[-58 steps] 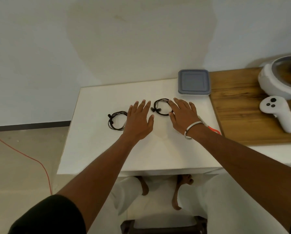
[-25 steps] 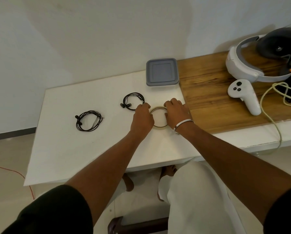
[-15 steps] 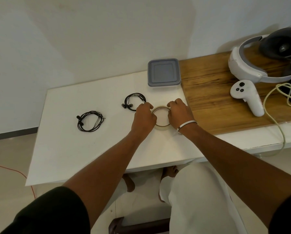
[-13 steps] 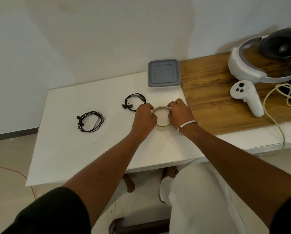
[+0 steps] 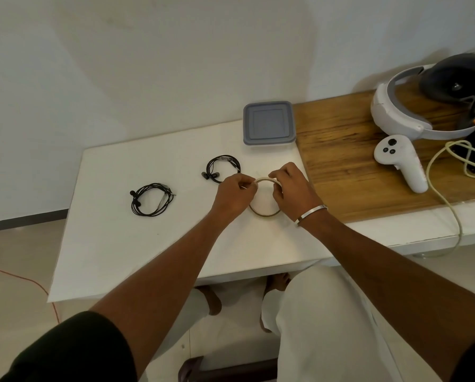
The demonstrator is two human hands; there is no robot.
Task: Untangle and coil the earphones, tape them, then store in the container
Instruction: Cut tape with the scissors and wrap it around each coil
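Two coiled black earphones lie on the white table (image 5: 115, 244): one coil (image 5: 151, 199) at the left, another coil (image 5: 223, 168) further back near the middle. A thin roll of clear tape (image 5: 264, 213) sits tilted on the table between my hands. My left hand (image 5: 235, 194) pinches the roll's upper left edge, and my right hand (image 5: 292, 190) grips its right side with fingers curled over the top. The grey lidded container (image 5: 268, 123) stands shut at the table's back edge.
A wooden board (image 5: 346, 161) adjoins the table on the right, carrying a white VR headset (image 5: 412, 111), a white controller (image 5: 401, 161) and a pale yellow cable (image 5: 448, 199) that hangs over the front edge. An orange cord (image 5: 24, 279) runs across the floor at the left.
Since 2.3 s ago both hands left the right earphone coil and took up the tape roll. In the last half second the roll's far edge has been lifted off the table.
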